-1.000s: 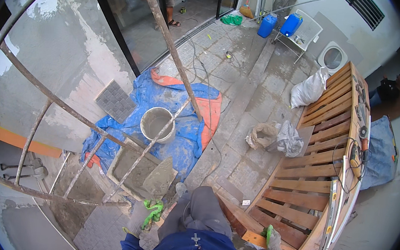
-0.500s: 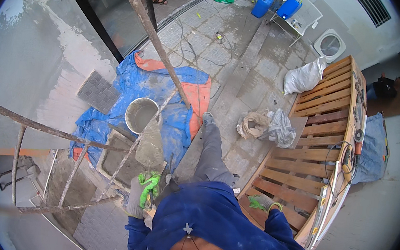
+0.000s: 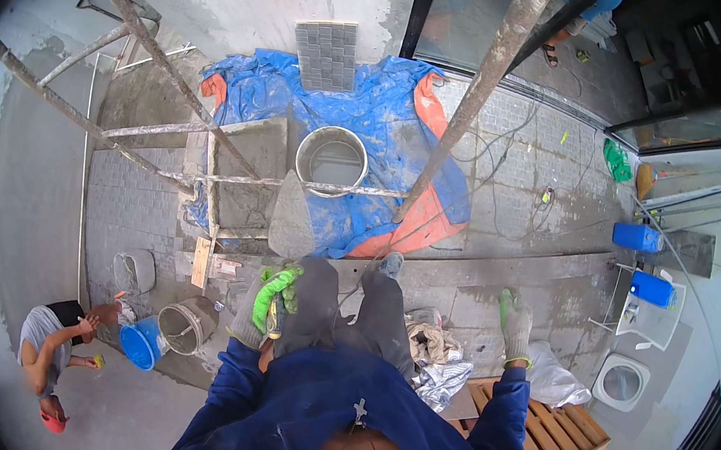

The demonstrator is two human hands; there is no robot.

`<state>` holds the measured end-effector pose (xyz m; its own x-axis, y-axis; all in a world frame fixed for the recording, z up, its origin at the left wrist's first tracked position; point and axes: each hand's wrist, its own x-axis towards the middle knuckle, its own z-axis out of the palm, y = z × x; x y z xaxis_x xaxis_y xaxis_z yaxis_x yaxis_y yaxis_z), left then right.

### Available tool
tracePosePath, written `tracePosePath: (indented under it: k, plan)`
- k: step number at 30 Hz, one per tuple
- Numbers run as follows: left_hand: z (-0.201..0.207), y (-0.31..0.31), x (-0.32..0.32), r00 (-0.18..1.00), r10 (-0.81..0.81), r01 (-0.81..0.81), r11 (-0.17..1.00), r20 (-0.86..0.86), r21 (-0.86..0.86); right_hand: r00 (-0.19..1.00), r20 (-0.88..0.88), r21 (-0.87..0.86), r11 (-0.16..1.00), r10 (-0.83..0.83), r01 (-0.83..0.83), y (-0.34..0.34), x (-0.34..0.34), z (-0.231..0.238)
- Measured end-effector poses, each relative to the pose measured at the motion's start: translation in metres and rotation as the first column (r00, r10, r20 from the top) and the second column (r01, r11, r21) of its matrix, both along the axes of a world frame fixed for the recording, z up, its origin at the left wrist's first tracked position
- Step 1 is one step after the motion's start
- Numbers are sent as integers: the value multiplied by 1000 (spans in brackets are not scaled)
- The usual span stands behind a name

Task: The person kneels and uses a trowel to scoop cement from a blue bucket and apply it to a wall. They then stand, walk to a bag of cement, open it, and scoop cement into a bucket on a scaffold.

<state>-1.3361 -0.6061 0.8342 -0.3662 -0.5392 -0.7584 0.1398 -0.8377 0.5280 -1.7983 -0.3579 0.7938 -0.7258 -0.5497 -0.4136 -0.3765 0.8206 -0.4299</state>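
My left hand (image 3: 257,306), in a grey glove with green fingers, is closed around the yellow and black handle of a trowel (image 3: 293,218). The trowel's broad, cement-grey blade points forward, beside a white bucket (image 3: 326,188) with grey wet mix inside. At my right side, my right hand (image 3: 515,327) wears a matching glove. Its fingers extend forward, apart from the green thumb, and I see nothing in them. A blue tarp (image 3: 380,122) with orange edges lies beneath the bucket. Left of the bucket sits a shallow mixing trough (image 3: 249,156) with cement residue.
Rusty scaffold bars (image 3: 479,97) cross in front of me. A paver panel (image 3: 325,56) leans by the wall. To the left, a person (image 3: 58,343) works near a blue bucket (image 3: 140,344) and a grey bucket (image 3: 185,327). A slatted wooden pallet (image 3: 545,438) stands behind my right hand.
My view has swung left, so the bucket, tarp and trough stand more central. The person and buckets at left have come into view. My right hand has moved away from the pallet slats.
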Motion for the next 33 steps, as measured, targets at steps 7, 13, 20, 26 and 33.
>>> tracePosePath:
  k: [7,13,20,26,33]
  plan:
    - [-61,27,-2,976,215,-217,963,31,163,833,117,48,835,541,-549,-102,49,5]
    - [-103,29,-39,940,341,-337,923,12,187,279,959,-18,995,46,-100,-165,141,13]
    - [-149,-36,-118,836,467,-494,869,-287,-24,-40,999,-31,998,29,-51,-269,177,-29]
    - [-316,-47,-158,847,493,-527,830,-197,-186,429,803,-349,910,414,-226,-337,151,-203]
    - [-344,19,-200,760,629,-582,771,164,-258,405,218,-246,452,888,-858,-402,89,-279]
